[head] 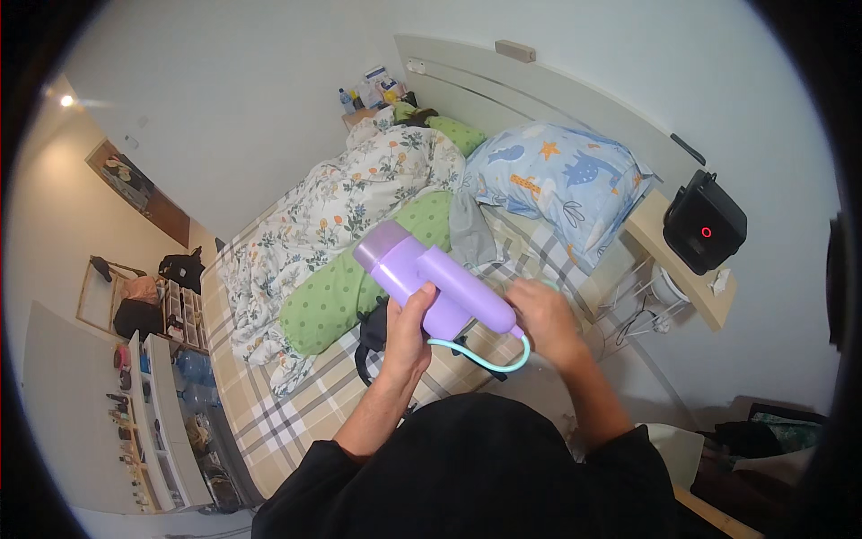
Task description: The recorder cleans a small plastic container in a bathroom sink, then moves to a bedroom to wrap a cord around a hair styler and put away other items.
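Note:
My left hand (409, 330) grips a purple handheld garment steamer (448, 290) by its body, thumb on the near side. The steamer is tilted, its translucent purple end (382, 244) pointing up and left. A turquoise power cord (495, 368) leaves the handle's lower end, loops down and runs back behind the body near my left palm. My right hand (547, 318), blurred, is just right of the handle's end with fingers curled. A bit of turquoise cord shows at its fingers. The bed's plaid sheet (269, 421) lies below.
A green dotted bolster (323, 313), a floral quilt (323, 195), a blue pillow (566, 175) and a black bag (372, 333) lie on the bed. At right, a black device (706, 219) with a red ring stands on a small wooden table (714, 310). Shelves (172, 438) stand at left.

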### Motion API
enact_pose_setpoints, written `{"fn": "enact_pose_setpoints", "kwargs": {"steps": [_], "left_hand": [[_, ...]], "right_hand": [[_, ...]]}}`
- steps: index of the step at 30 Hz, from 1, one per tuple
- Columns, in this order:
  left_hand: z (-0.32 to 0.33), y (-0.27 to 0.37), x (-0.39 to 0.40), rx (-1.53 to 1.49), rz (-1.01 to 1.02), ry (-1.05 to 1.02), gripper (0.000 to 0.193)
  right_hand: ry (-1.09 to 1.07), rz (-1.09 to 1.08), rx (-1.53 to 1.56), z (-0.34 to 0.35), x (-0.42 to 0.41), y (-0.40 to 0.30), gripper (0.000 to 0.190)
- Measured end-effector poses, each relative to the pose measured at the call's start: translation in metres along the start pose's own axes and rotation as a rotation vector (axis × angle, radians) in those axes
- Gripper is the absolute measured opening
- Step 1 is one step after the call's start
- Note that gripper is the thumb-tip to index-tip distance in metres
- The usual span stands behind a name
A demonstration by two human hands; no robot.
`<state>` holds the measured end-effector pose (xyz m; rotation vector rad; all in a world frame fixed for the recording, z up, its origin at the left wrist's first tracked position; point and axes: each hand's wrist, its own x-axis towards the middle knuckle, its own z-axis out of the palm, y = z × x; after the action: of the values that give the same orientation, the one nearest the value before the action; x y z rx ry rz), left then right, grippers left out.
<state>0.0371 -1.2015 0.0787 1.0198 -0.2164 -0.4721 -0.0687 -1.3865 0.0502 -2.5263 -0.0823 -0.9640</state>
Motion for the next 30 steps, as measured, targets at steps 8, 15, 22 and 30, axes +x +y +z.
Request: {"fn": "enact_pose_setpoints", "kwargs": {"steps": [8,15,22,30], "left_hand": [[-0.010,-0.002,0.004,-0.001,0.013,0.000,0.056],[-0.018,-0.014,0.015,-0.016,0.293,0.148,0.045],[-0.045,-0.017,0.010,0.080,0.390,0.139,0.047],[-0.018,0.031,0.015,-0.166,0.255,0.170,0.052]], "right_hand": [[-0.597,0.400,0.250,-0.032,0.013,-0.020,0.025],[-0.539,0.433,1.052,-0.003,-0.050,-0.050,0.030],[0.265,0.786,0.597,-0.067,0.000,-0.007,0.025],[-0.055,0.621,0.217,-0.054,-0.043,0.028,0.016]]}}
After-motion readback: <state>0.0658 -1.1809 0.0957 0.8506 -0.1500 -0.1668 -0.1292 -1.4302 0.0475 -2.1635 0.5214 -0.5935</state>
